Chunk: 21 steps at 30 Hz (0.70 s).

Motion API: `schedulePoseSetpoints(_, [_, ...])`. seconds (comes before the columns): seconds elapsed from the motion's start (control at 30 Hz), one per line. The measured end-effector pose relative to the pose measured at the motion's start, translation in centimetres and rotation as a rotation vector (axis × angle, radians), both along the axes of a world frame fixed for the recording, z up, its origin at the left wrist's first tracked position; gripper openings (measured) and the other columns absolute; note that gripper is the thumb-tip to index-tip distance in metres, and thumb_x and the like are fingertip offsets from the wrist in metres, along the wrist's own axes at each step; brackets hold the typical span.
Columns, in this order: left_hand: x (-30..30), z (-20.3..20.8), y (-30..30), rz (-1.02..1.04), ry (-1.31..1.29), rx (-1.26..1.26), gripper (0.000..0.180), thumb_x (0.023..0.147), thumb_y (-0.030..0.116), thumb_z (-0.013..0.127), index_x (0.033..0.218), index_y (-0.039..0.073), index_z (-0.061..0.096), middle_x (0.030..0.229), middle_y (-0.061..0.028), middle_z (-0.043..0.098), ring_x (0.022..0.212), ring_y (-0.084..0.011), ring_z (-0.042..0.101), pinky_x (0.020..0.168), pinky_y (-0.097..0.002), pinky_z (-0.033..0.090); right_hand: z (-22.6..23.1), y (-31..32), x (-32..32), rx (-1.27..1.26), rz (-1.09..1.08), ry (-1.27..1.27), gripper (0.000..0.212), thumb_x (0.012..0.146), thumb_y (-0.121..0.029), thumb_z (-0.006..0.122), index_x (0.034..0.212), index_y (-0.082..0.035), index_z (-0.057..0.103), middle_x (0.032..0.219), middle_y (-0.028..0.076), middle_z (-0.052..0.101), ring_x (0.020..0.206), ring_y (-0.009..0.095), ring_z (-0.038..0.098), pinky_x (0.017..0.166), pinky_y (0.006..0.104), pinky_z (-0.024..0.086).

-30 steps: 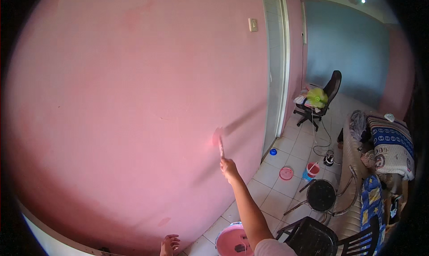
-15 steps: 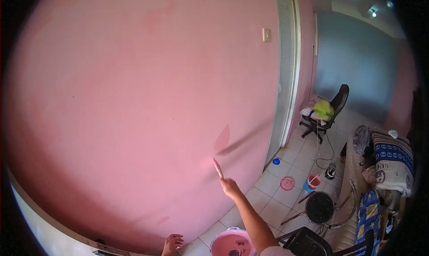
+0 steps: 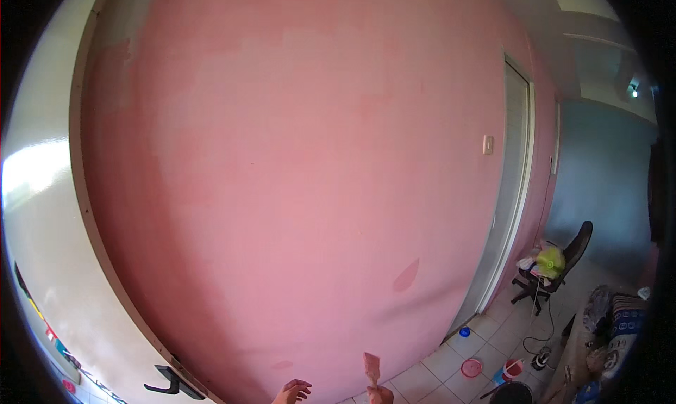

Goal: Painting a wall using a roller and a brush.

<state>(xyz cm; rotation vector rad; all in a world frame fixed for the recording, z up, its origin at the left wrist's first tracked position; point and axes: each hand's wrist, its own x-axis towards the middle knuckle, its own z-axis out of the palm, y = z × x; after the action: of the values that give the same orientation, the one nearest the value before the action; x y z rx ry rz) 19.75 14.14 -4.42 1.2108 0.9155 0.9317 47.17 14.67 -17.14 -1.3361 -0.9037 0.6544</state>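
The right hand [image 3: 381,395], at the lower edge of the view, is closed around the handle of a flat paint brush [image 3: 372,367]. The brush stands almost upright before the pink wall [image 3: 317,157], with its pink end to the top; whether it touches the wall, I cannot tell. To its left is the left hand [image 3: 292,392], its fingers half bent and slightly apart, near the lower part of the wall.

Just above the left hand, the wall has a small darker patch [image 3: 282,365]; a larger leaf-shaped patch [image 3: 406,276] is higher, to the right. Farther right are a light switch [image 3: 488,145] and a pale door [image 3: 507,193].

On the tiled floor [image 3: 443,363] there are a blue bowl [image 3: 464,331], a round pink lid [image 3: 471,367] and a small bucket [image 3: 510,370]. Behind them, a green fan [image 3: 550,262] is at the seat of a black office chair [image 3: 579,249]. At the far left, a white door [image 3: 105,319] bears a black handle [image 3: 165,383].
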Motion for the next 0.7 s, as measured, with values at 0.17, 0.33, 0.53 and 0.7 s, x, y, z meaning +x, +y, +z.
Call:
schedulePoseSetpoints(0.17, [-0.5,1.1,-0.6,0.066,0.036,0.010,0.044,0.088,0.047,0.043,0.108,0.010,0.056,0.092,-0.0036,0.056,0.080,-0.0137,0.053,0.072,-0.0283,0.044,10.2,-1.0,-0.9,0.114,0.046,0.173,0.020,0.082,-0.018,0.062,0.070,-0.012,0.048,0.056,-0.002,0.045,0.048,0.007,0.040,0.043,0.0243,0.032])
schedulePoseSetpoints(0.33, [0.6,2.4,-0.9,0.064,-0.003,0.068,0.046,0.086,0.050,0.043,0.107,0.011,0.056,0.093,-0.0035,0.056,0.082,-0.0144,0.053,0.073,-0.0285,0.044,12.6,-0.1,0.5,0.326,-0.056,0.031,0.018,0.087,-0.027,0.057,0.079,-0.013,0.050,0.054,-0.004,0.042,0.039,0.008,0.037,0.036,0.0243,0.030])
schedulePoseSetpoints(0.53, [0.7,4.2,1.2,0.073,-0.032,0.110,0.047,0.086,0.052,0.045,0.107,0.012,0.057,0.093,-0.0021,0.057,0.083,-0.0126,0.054,0.074,-0.0279,0.043,26.1,1.0,2.2,0.424,-0.203,-0.140,0.025,0.094,-0.023,0.048,0.088,-0.001,0.058,0.055,-0.001,0.041,0.047,0.008,0.039,0.042,0.0255,0.030])
schedulePoseSetpoints(0.7, [-1.2,3.9,5.8,0.219,0.032,-0.130,0.021,0.085,0.016,0.047,0.098,0.008,0.061,0.081,-0.0049,0.062,0.068,-0.0131,0.058,0.062,-0.0265,0.046,38.7,7.8,4.9,0.702,-0.419,-0.305,0.015,0.090,-0.018,0.055,0.084,-0.004,0.052,0.055,0.002,0.045,0.047,0.012,0.044,0.044,0.0278,0.036])
